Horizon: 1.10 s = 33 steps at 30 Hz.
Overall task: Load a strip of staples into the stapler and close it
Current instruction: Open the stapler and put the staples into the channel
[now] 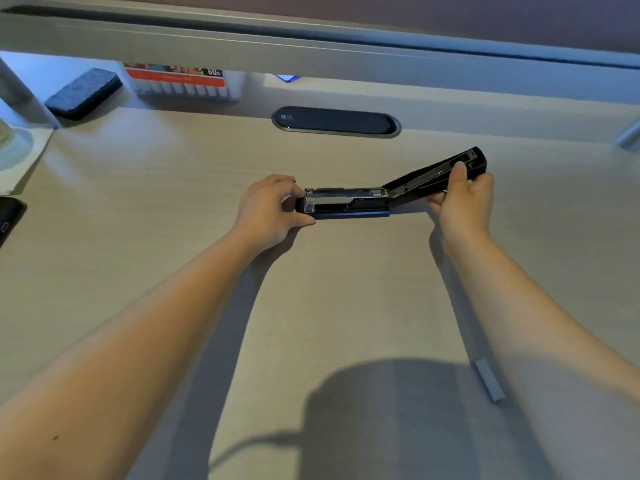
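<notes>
A dark stapler (346,202) lies flat on the light wooden desk (138,202), its metal staple channel exposed on top. Its black lid (429,174) is swung open, slanting up and to the right. My left hand (270,209) grips the stapler's left end, thumb and fingers around the base. My right hand (464,195) holds the far end of the raised lid, thumb on top. A grey strip of staples (489,380) lies loose on the desk near my right forearm, apart from both hands.
An oval black cable grommet (336,121) sits in the desk behind the stapler. A dark eraser block (83,93) and a box of markers (180,83) stand at the back left under a shelf. A dark device (8,216) and papers (20,154) lie at the left edge.
</notes>
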Tool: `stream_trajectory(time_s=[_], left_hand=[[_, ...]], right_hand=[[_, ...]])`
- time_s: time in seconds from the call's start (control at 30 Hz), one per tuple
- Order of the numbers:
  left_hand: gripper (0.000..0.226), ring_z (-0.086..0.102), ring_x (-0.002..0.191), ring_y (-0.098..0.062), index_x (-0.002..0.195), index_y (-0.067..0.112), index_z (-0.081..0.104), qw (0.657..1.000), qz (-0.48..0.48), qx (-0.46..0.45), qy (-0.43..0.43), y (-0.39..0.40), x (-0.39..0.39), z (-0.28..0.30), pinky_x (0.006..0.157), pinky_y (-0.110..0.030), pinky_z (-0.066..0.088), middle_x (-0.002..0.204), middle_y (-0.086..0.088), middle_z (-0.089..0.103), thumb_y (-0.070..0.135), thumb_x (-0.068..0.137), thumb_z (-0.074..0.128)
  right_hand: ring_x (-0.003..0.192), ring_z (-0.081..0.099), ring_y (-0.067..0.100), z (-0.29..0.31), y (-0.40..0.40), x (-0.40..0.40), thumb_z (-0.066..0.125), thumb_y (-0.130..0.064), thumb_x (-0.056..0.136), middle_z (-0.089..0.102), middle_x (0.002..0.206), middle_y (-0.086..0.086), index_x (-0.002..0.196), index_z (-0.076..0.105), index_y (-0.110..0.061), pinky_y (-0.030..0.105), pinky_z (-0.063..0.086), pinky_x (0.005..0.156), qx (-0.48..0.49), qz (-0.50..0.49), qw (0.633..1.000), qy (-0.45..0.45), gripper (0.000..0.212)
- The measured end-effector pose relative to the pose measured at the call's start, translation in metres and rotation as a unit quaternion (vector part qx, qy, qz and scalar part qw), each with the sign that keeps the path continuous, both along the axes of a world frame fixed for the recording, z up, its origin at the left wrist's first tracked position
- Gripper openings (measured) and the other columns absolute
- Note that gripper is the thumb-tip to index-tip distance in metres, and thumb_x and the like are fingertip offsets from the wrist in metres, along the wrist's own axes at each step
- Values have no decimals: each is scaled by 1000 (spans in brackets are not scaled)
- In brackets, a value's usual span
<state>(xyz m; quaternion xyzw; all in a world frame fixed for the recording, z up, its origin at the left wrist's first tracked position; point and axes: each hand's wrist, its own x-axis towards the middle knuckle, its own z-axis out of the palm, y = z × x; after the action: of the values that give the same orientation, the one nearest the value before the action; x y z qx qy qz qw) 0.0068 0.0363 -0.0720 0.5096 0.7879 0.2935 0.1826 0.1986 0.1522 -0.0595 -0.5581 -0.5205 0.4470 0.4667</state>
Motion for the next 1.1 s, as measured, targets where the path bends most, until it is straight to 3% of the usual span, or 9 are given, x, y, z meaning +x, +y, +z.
stream_trajectory(time_s=[0.07,0.2,0.33,0.43,0.6,0.73,0.87,0.97,1.1], left_hand=[[32,46,116,-29,94,6,62,1000,-4,-4,-2,-1,1,1,97,-37,36,117,-14,57,19,66,72],[22,53,100,-37,75,19,54,1000,-6,7,-18,-7,4,-5,91,-49,44,98,-16,61,18,63,73],[23,54,104,-35,86,14,60,999,7,20,-24,-22,16,-8,94,-42,44,109,-17,62,18,66,72],[30,53,107,-33,97,8,60,999,9,36,-23,-41,32,-9,87,-34,39,115,-16,60,17,70,69],[30,50,114,-30,100,1,57,998,-6,49,-43,-85,65,-6,93,-31,36,124,-18,56,11,73,66],[31,47,118,-30,102,4,57,998,0,55,-25,-113,84,-4,95,-33,35,129,-18,53,15,74,66],[36,46,117,-32,106,7,56,999,22,45,-16,-128,94,-2,93,-36,37,131,-18,52,19,74,65],[37,46,116,-32,110,8,54,999,29,39,-13,-135,98,-1,92,-37,37,131,-19,51,20,75,64],[36,46,116,-31,107,8,55,999,17,39,-17,-144,102,-1,84,-32,33,127,-20,53,20,75,65]], right_hand=[[66,54,10,-9,5,5,37,-30,92,52,87,7,86,44,-15,22,43,61,-20,1,1000,-5,18],[92,51,20,-14,2,22,44,-33,89,52,99,7,113,49,1,14,38,58,18,23,996,-85,42],[122,44,27,-12,-23,49,53,-43,82,49,125,11,128,36,-3,27,34,85,12,103,979,-173,64],[126,41,28,-13,-58,75,58,-46,77,43,139,13,129,37,-6,33,35,95,33,172,944,-280,69],[129,40,27,-12,-122,119,64,-42,73,40,143,12,130,36,-6,41,35,105,41,234,904,-355,73],[121,46,29,-11,-162,142,66,-36,73,50,133,15,122,44,-3,39,38,99,87,204,888,-403,62],[102,54,41,-10,-184,146,60,-22,80,61,111,30,95,56,12,46,46,87,144,148,895,-395,38],[95,56,32,-13,-188,146,56,-17,83,64,104,20,87,61,2,36,44,76,168,135,894,-393,20],[90,50,20,-12,-196,141,56,-17,83,56,95,7,92,63,-5,23,31,70,203,179,902,-335,17]])
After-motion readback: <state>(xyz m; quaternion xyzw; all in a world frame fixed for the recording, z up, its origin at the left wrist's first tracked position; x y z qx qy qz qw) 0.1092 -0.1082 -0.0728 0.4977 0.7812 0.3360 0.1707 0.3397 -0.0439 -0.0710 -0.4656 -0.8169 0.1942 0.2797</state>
